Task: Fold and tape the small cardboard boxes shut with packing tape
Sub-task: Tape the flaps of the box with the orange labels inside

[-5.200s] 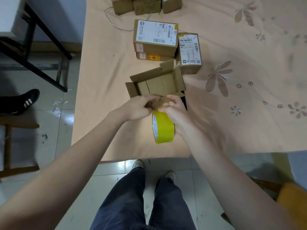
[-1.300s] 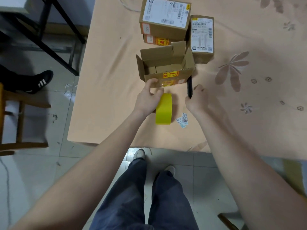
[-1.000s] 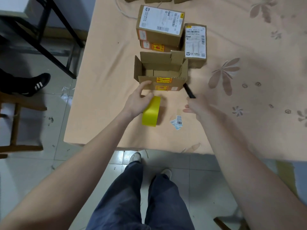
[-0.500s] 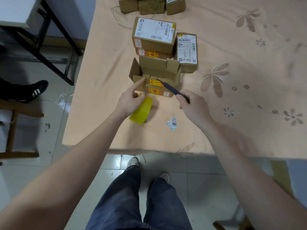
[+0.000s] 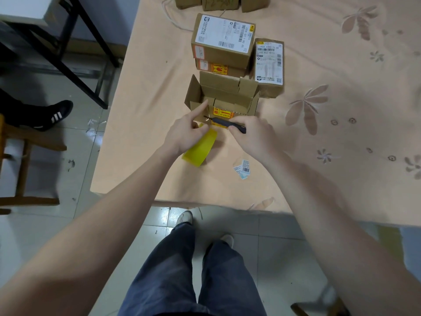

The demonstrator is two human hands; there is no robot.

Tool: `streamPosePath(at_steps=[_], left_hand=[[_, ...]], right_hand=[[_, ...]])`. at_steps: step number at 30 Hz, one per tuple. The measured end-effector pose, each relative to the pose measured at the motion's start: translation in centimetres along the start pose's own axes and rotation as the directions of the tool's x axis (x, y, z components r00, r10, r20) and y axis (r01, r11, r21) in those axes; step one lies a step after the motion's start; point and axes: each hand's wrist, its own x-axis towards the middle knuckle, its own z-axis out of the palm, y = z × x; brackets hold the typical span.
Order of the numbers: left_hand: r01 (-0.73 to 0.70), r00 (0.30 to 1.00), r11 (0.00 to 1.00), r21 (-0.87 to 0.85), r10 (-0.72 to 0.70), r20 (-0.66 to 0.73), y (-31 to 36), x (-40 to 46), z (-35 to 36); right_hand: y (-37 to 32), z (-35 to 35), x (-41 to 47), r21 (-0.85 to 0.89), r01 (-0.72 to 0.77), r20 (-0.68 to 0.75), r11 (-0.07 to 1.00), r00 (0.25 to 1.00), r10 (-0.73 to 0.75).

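A small open cardboard box (image 5: pixel 224 93) stands on the table with its flaps up and a yellow-red sticker on its near wall. In front of it a yellow tape roll (image 5: pixel 200 148) stands on edge. My left hand (image 5: pixel 183 134) lies over the roll's far end, fingers curled on it, with the index finger straight and touching the box's near-left corner. My right hand (image 5: pixel 254 135) grips a dark slim cutter (image 5: pixel 227 123). The cutter's thin tip points left at the box's near wall, right by my left fingers.
Two sealed labelled boxes (image 5: pixel 223 41) are stacked behind the open one, with another (image 5: pixel 269 65) to their right and more (image 5: pixel 218 2) at the far edge. Torn label scraps (image 5: pixel 242 167) lie near the front edge of the peach tablecloth (image 5: pixel 341 133). Another person's shoe (image 5: pixel 53 115) is on the floor at left.
My right hand picked up the dark cutter from beside the box and swung its tip left to the box's near wall. My left hand stayed on the tape roll.
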Motion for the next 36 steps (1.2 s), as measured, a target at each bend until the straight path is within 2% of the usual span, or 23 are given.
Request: streamPosePath(at_steps=[6,13,20,28,36], left_hand=[[0.009,0.995,1.0,0.017,-0.011,0.102,0.6,0.7,-0.5],[0.017,0.994,0.999,0.033,-0.02,0.104,0.6,0.9,-0.5],[0.012,0.997,0.971,0.241,-0.029,0.067,0.6,1.2,-0.1],[-0.027,0.999,0.884,0.467,0.004,0.05,0.1,2.1,0.0],[-0.038,0.999,0.841,0.539,0.018,0.041,0.5,2.3,0.6]], right_hand=[[-0.8,0.8,0.8,-0.098,-0.013,-0.036,0.995,0.999,0.01],[-1.1,1.4,1.4,-0.165,-0.021,-0.033,0.986,0.999,0.015],[-0.2,1.1,1.0,-0.175,-0.031,-0.067,0.984,0.998,0.02],[0.9,-0.2,0.4,-0.226,-0.027,-0.067,0.974,0.998,0.012],[1.8,-1.4,-0.2,-0.238,-0.022,-0.031,0.971,0.999,0.015]])
